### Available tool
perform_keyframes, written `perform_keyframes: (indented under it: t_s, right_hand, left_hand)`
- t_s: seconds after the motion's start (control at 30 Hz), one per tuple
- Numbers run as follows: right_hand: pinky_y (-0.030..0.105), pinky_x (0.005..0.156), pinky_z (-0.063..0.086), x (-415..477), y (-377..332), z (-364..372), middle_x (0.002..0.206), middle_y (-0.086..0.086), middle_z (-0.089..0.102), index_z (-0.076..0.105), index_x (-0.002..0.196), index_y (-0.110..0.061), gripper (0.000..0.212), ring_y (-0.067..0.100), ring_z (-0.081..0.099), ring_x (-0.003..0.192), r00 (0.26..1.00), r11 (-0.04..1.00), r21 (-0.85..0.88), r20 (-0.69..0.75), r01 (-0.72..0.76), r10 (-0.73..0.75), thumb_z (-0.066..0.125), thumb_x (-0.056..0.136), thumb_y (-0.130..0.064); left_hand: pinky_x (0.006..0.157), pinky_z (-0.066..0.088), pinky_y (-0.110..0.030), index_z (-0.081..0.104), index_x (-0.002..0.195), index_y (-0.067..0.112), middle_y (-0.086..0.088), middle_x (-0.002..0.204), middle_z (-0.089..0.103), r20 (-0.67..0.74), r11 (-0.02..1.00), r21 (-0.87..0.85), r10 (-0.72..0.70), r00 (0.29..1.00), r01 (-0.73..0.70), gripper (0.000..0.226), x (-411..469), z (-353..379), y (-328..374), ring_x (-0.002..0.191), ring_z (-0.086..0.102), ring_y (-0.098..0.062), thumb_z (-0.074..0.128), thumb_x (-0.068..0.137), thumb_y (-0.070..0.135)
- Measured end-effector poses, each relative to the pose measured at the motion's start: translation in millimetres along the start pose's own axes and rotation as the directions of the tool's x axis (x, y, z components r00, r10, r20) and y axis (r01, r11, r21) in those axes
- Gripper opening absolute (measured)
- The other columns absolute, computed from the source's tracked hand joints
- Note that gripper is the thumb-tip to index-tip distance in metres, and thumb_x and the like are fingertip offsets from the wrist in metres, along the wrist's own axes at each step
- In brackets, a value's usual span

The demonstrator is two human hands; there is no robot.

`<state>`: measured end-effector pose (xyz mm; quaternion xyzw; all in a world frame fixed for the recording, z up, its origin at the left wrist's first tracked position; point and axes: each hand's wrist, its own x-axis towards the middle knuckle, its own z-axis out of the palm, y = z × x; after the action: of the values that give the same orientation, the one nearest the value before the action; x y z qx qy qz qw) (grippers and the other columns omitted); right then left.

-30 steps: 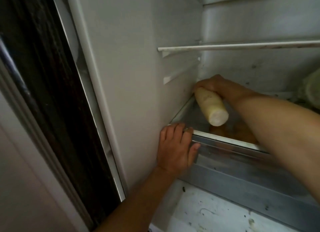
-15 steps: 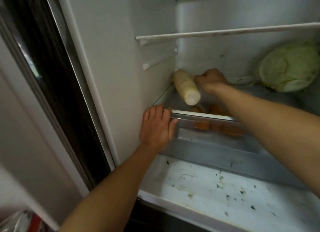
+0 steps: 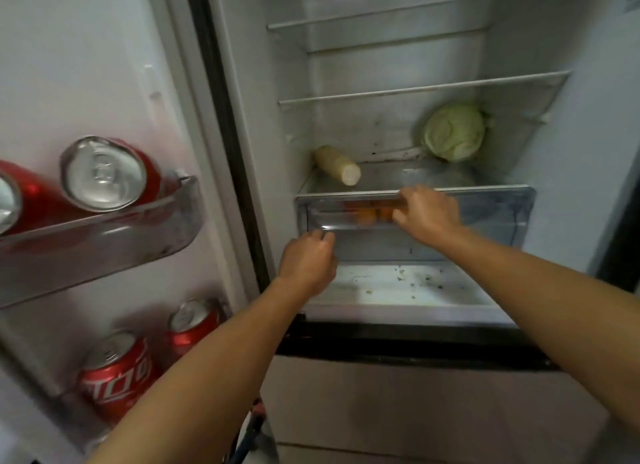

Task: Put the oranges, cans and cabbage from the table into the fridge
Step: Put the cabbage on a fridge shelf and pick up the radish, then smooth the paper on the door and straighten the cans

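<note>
Inside the open fridge, a pale green cabbage (image 3: 453,133) sits at the back right of the glass shelf above the clear drawer (image 3: 498,214). Oranges (image 3: 367,213) show through the drawer's front. Red cans stand in the door: one on the upper rack (image 3: 104,173), two lower down (image 3: 117,370) (image 3: 192,325). My right hand (image 3: 427,214) grips the drawer's top front edge, fingers over the rim. My left hand (image 3: 308,259) has its fingers curled under the drawer's lower left lip.
A pale cylindrical root (image 3: 337,169) lies on the left of the glass shelf. The clear door rack (image 3: 104,242) juts out at the left. Two wire-edged shelves (image 3: 415,89) sit higher up. Below the drawer is the speckled white fridge floor (image 3: 415,287).
My right hand let go of the pale root, which now lies on the shelf, and came forward to the drawer's front. My left hand dropped to its lower lip. The view pulled back.
</note>
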<state>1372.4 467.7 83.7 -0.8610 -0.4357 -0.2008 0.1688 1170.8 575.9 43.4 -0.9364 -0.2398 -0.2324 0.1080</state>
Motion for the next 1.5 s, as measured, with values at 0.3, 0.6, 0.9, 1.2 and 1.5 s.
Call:
perform_keyframes:
  t_s: [0.3, 0.6, 0.9, 1.2, 1.5]
  right_hand:
    - [0.040, 0.081, 0.048, -146.6, -26.5, -59.5, 0.120, 0.010, 0.059, 0.050, 0.130, -0.024, 0.042, 0.032, 0.059, 0.104, 0.999, 0.999, -0.030, 0.035, -0.033, 0.034, 0.053, 0.091, -0.040]
    - [0.035, 0.079, 0.046, -226.4, -81.5, -88.5, 0.122, 0.003, 0.059, 0.055, 0.127, -0.021, 0.041, 0.024, 0.059, 0.103, 0.996, 0.996, 0.044, 0.016, 0.084, -0.085, 0.052, 0.093, -0.042]
    - [0.031, 0.078, 0.042, -296.0, -230.8, -77.0, 0.115, -0.001, 0.057, 0.056, 0.122, -0.024, 0.033, 0.018, 0.054, 0.104, 0.932, 0.893, 0.287, -0.003, 0.347, -0.362, 0.051, 0.093, -0.039]
    - [0.040, 0.083, 0.046, -291.2, -357.2, -75.4, 0.120, 0.008, 0.057, 0.052, 0.123, -0.015, 0.043, 0.028, 0.056, 0.107, 0.935, 0.929, 0.235, 0.148, 0.285, -0.324, 0.051, 0.091, -0.045]
    - [0.037, 0.093, 0.037, -310.0, -370.6, -34.4, 0.109, 0.003, 0.064, 0.057, 0.111, -0.019, 0.071, 0.023, 0.056, 0.102, 0.962, 0.958, 0.133, 0.059, 0.256, -0.265, 0.014, 0.084, -0.068]
  left_hand:
    - [0.074, 0.053, -0.042, 0.055, 0.119, 0.013, -0.006, 0.112, 0.061, 0.001, 0.992, -0.104, 0.066, 0.998, -0.065, 0.029, -118.0, -47.2, 21.7, 0.095, 0.059, -0.026, 0.046, 0.095, 0.025]
    - [0.057, 0.046, -0.034, 0.063, 0.101, 0.014, -0.004, 0.091, 0.064, -0.121, 0.979, -0.181, 0.073, 0.990, -0.095, 0.018, -241.0, -89.1, 15.6, 0.080, 0.062, -0.024, 0.053, 0.090, 0.024]
    - [0.075, 0.053, -0.039, 0.056, 0.115, 0.019, 0.000, 0.111, 0.062, 0.184, 0.985, -0.008, -0.168, 0.969, 0.172, 0.029, -379.6, -110.6, -62.5, 0.096, 0.061, -0.024, 0.049, 0.092, 0.036]
    - [0.073, 0.051, -0.037, 0.055, 0.115, 0.020, 0.000, 0.109, 0.061, 0.098, 0.961, 0.000, -0.274, 0.957, 0.276, 0.027, -401.3, -148.0, -157.3, 0.095, 0.061, -0.026, 0.046, 0.094, 0.034]
    - [0.081, 0.050, -0.040, 0.047, 0.131, 0.014, -0.007, 0.124, 0.053, -0.038, 0.963, -0.143, -0.237, 0.971, 0.230, 0.042, -365.8, -153.2, -242.7, 0.106, 0.055, -0.026, 0.040, 0.099, 0.040]
